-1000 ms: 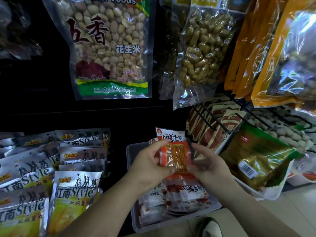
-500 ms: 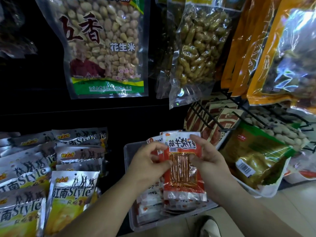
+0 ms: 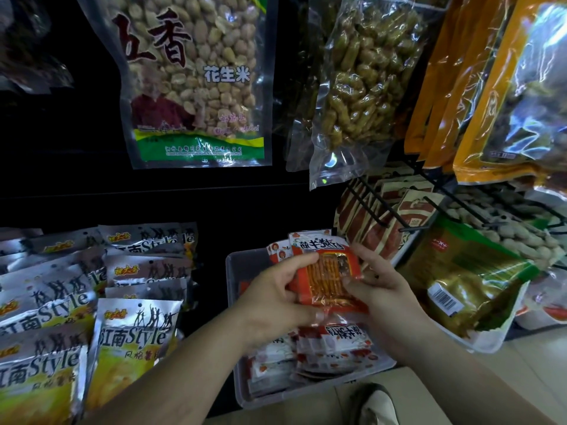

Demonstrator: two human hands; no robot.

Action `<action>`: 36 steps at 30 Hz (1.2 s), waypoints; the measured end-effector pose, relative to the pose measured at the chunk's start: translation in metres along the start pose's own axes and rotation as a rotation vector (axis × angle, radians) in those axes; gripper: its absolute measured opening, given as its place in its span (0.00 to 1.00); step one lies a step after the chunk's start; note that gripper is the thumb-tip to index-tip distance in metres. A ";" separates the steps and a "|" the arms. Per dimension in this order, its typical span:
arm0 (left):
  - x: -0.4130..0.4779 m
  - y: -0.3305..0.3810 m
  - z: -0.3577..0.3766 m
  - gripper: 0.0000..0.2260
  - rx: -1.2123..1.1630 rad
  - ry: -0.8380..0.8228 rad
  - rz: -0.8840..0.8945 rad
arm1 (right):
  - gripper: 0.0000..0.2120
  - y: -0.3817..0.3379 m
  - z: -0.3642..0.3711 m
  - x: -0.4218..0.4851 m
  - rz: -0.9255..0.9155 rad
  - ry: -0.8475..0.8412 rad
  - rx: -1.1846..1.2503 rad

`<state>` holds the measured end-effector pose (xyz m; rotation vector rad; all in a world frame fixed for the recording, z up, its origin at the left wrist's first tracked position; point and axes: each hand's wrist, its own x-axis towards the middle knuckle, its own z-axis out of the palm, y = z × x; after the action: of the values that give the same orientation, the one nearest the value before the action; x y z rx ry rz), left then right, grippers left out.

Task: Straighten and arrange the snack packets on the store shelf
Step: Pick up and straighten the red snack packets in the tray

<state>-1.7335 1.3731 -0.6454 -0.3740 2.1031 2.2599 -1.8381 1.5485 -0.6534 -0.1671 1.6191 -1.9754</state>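
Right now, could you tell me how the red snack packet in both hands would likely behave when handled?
The red snack packet probably flexes yet keeps some shape, because the sticks in its window look like stiffeners. It seems light, since the left hand and right hand only pinch its edges. Its glossy film may slip.

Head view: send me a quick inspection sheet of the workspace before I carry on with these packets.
Surface: dark shelf, in shadow; detail cannot be told.
Job's things: red packet held over the clear bin; more red packets lie loosely in the bin; silver packets overlap in rows at left.
Clutter: green-gold bag to the right of the bin.
Grippers: left hand and right hand both grip the red packet, one at each side.
Cables: nothing seen.
Surroundings: peanut bags hanging above, orange bags at upper right, wire rack, a shoe below.
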 end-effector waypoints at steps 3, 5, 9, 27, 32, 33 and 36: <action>0.004 0.001 -0.001 0.40 0.014 0.070 0.014 | 0.35 -0.005 -0.003 -0.005 0.019 -0.162 -0.046; 0.004 0.000 -0.003 0.39 0.048 0.069 0.011 | 0.39 -0.005 -0.002 -0.007 -0.002 -0.204 -0.132; 0.003 0.000 -0.005 0.32 0.340 0.151 0.052 | 0.39 -0.002 0.004 -0.008 -0.117 -0.076 -0.433; 0.036 -0.038 -0.007 0.14 0.118 0.252 -0.016 | 0.11 -0.002 0.013 0.043 -0.388 -0.135 -1.020; 0.043 -0.048 -0.011 0.19 0.142 0.400 -0.082 | 0.10 0.004 0.017 0.054 -0.411 -0.021 -1.367; 0.044 -0.050 -0.013 0.18 0.131 0.419 -0.092 | 0.10 0.009 0.018 0.056 -0.342 -0.020 -1.406; 0.044 -0.052 -0.015 0.18 0.117 0.400 -0.131 | 0.17 0.029 0.015 0.062 0.062 -0.113 -1.603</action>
<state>-1.7643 1.3567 -0.7057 -0.9984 2.2864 2.1144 -1.8729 1.5010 -0.6923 -0.7526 2.6154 -0.1867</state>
